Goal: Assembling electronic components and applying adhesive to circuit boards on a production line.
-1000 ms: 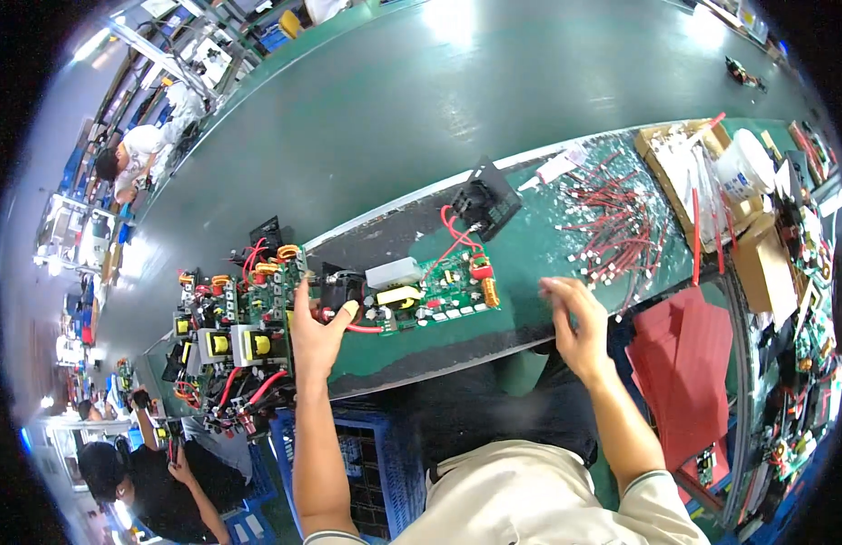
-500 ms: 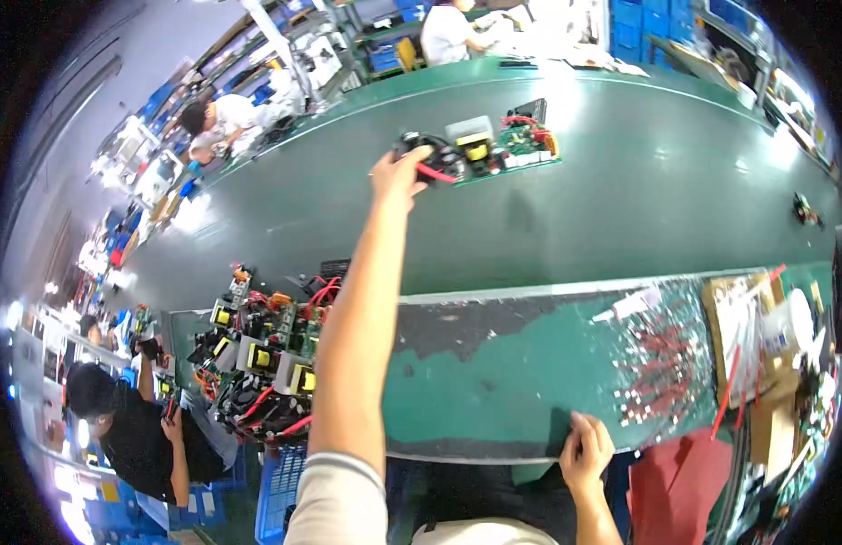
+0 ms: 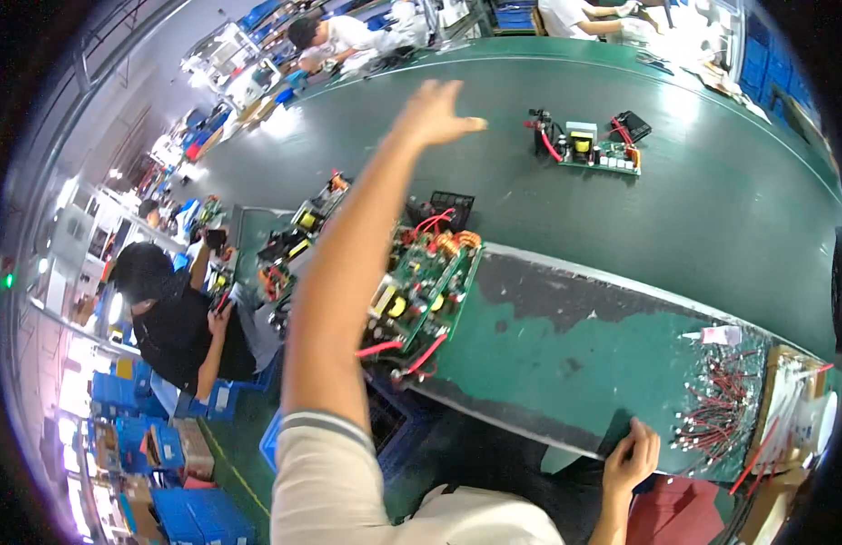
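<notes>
My left hand (image 3: pixel 439 116) reaches out over the dark green work surface, fingers and thumb spread, holding nothing. To its right, apart from it, a green circuit board (image 3: pixel 601 163) lies there, carrying a yellow-wound transformer, a red wire and black parts. My right hand (image 3: pixel 632 457) rests at the near edge of the worn green bench (image 3: pixel 548 363), its fingers loosely curled with nothing visible in them. A cluster of similar circuit boards (image 3: pixel 430 282) with red wires stands on the bench, partly hidden behind my left forearm.
Several short red-and-black wire leads (image 3: pixel 716 400) lie at the bench's right, beside a small white tube (image 3: pixel 719 336) and a cardboard box (image 3: pixel 784 363). A co-worker in black (image 3: pixel 162 318) handles parts at left. Others sit across the far edge.
My left hand has let go of the circuit board, opened and moved away to its left. The view has swung left. My right hand stays at the bench edge.
</notes>
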Demonstrator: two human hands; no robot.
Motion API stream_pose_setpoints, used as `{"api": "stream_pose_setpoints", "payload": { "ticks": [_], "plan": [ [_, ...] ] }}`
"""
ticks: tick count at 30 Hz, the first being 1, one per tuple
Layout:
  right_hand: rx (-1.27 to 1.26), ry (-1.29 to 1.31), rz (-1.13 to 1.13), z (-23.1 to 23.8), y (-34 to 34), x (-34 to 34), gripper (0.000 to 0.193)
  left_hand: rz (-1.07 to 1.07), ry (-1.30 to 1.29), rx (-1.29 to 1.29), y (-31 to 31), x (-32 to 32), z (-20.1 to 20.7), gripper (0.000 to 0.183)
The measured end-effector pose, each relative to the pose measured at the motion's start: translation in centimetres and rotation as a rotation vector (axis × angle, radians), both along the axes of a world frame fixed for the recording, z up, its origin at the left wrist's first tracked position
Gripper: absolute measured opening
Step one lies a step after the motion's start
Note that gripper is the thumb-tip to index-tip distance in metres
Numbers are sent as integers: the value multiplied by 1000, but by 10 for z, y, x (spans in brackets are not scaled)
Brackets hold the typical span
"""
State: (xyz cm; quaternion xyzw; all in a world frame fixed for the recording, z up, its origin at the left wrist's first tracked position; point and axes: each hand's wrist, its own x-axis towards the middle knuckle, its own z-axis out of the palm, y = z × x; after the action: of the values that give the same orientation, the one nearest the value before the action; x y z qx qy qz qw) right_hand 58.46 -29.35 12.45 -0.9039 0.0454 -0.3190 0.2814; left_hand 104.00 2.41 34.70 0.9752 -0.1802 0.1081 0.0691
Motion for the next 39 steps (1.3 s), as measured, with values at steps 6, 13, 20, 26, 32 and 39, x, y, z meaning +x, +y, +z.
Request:
{"api": "stream_pose_setpoints", "payload": {
  "ticks": [6,13,20,26,32,39],
  "plan": [
    [6,-13,14,5,-3,-2,30,449,37,-32,218,-160,26,91],
    [36,-20,48,1,7,1,32,801,-20,-146,368,-225,-35,93],
    [81,3,-46,13,0,-10,37,663,-1,-37,314,-130,-33,76],
    [-46,273,-46,9,20,4,30,255,101,-245,417,-80,-50,67],
    [358,151,20,70,38,3,32,394,48,-22,357,-40,-49,60],
    [-5,-157,737,262,140,66,19,457,156,-50,467,-132,-38,62]
  ]
}}
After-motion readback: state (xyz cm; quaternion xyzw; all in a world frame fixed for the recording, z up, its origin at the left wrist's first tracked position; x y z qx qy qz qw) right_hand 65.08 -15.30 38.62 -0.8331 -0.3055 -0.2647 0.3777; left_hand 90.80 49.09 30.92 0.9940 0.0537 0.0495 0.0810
